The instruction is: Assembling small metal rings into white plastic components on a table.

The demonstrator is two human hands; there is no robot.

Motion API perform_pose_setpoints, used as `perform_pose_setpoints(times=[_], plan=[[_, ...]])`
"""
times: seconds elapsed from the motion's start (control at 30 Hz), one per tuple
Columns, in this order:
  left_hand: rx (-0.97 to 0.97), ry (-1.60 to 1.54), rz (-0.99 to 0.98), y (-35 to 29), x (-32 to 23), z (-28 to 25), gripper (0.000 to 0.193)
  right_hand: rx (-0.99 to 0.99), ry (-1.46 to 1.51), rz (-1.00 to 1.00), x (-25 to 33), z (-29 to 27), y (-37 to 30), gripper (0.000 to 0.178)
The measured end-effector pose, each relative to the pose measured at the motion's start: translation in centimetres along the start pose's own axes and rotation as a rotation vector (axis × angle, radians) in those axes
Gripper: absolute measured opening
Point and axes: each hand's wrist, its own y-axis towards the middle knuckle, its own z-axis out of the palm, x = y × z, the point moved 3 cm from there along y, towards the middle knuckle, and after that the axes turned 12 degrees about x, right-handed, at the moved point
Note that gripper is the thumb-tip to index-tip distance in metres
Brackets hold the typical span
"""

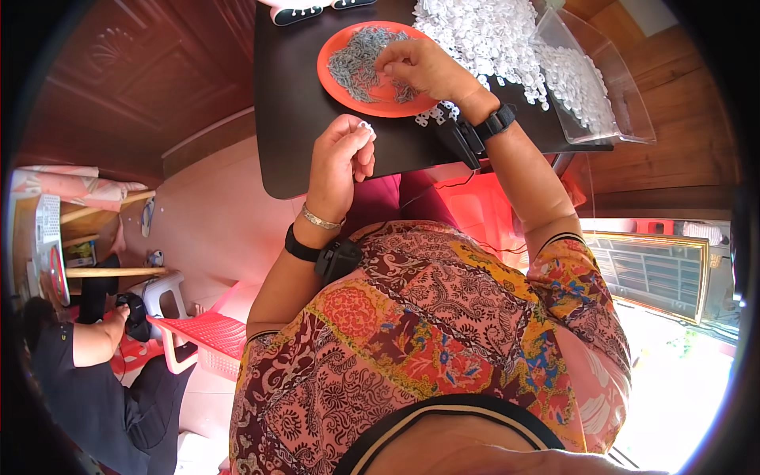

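Observation:
My left hand (336, 162) is closed in front of the table edge, with a small white plastic piece (366, 129) pinched between thumb and forefinger. My right hand (431, 73) reaches over an orange-red plate (336, 93), its thumb and fingers drawn together at the pile of thin grey metal pieces (360, 63), which look like small screws or nails. Whatever is between those fingertips is too small to make out. A large heap of small white plastic pieces (491, 36) lies just beyond and right of the plate, with a few strays under my right wrist.
A clear plastic tray (633, 119) with more white pieces (582, 91) stands at the dark table's (289, 119) right end. Black-and-white shoes (297, 14) sit at its far edge. At lower left, another person (103, 396) sits near a red plastic chair (210, 332).

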Motion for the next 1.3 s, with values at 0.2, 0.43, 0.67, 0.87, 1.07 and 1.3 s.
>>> perform_pose_setpoints(times=[0.2, 0.43, 0.67, 0.87, 1.07, 1.3], plan=[[-0.020, 0.022, -0.031, 0.1, -0.4, 0.4, 0.016, -0.005, 0.111, 0.225, 1.0, -0.2, -1.2, 0.019], [-0.037, 0.086, 0.047, 0.2, -1.3, 2.0, 0.016, -0.116, 0.549, 0.027, 5.7, 1.9, -5.8, 0.023], [0.010, 0.161, 0.206, 0.2, -1.6, 3.0, 0.014, -0.167, 0.656, -0.091, 7.2, 3.8, -7.5, 0.016], [0.009, 0.159, 0.197, 0.2, -1.4, 3.3, 0.013, -0.177, 0.671, -0.102, 7.2, 4.0, -8.0, 0.015], [-0.011, 0.099, 0.153, 0.2, -1.3, 3.5, 0.014, -0.196, 0.663, -0.073, 7.0, 4.2, -8.3, 0.018], [0.002, 0.172, 0.178, 0.3, -0.8, 3.5, 0.014, -0.216, 0.567, -0.094, 6.8, 4.7, -8.6, 0.015]])
